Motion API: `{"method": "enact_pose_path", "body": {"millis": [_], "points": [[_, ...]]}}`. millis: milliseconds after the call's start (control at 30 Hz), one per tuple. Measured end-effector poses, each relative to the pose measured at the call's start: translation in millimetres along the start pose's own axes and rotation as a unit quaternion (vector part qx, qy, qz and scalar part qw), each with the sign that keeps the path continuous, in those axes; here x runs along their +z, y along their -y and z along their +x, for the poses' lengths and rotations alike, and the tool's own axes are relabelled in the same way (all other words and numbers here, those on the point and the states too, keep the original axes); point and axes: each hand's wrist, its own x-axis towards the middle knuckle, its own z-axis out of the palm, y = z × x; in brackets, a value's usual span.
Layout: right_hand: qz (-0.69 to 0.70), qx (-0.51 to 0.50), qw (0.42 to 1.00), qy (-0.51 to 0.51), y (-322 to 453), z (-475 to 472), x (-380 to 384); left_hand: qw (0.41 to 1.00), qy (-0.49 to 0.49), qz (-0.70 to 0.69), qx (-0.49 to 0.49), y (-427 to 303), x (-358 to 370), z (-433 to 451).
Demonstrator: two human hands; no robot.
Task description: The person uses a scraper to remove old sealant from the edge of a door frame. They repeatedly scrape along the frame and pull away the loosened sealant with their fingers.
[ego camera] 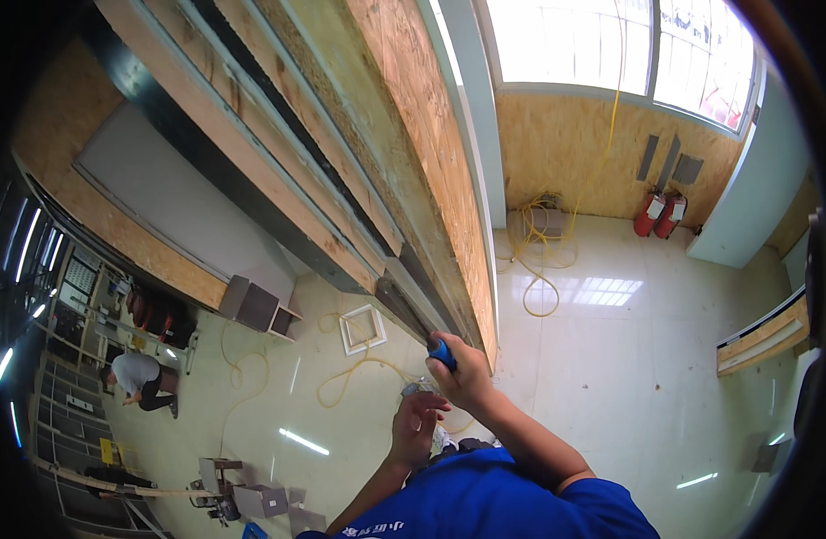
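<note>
My right hand (465, 374) grips the blue handle (441, 354) of a hand tool. Its working end points into a grooved edge and cannot be made out. That edge belongs to a tall layered panel assembly (359, 168) of wood strips, dark metal strips and oriented strand board, rising in front of me. Lower and to the left, my left hand (413, 426) is apart from the tool, with loosely bent fingers and nothing visible in it.
A white frame (363, 329) and a yellow air hose (345, 384) lie on the tiled floor. Two fire extinguishers (659, 215) stand by the far wall, right of a coiled hose (541, 229). A co-worker (140, 378) sits at left. A compressor-like machine (214, 498) stands lower left.
</note>
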Motion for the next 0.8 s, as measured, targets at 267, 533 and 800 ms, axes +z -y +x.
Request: {"method": "enact_pose_path", "body": {"millis": [267, 533, 800], "points": [[0.001, -0.078, 0.997, -0.015, 24, 35, -8, 1.0, 0.009, 0.008, 0.014, 2, -10, 8], [-0.001, -0.046, 0.999, -0.01, 24, 24, -6, 1.0, 0.009, -0.017, 0.011, 8, -17, 7], [0.004, -0.062, 0.998, -0.024, 53, 32, -8, 1.0, 0.004, -0.023, -0.001, 11, -17, 5]]}}
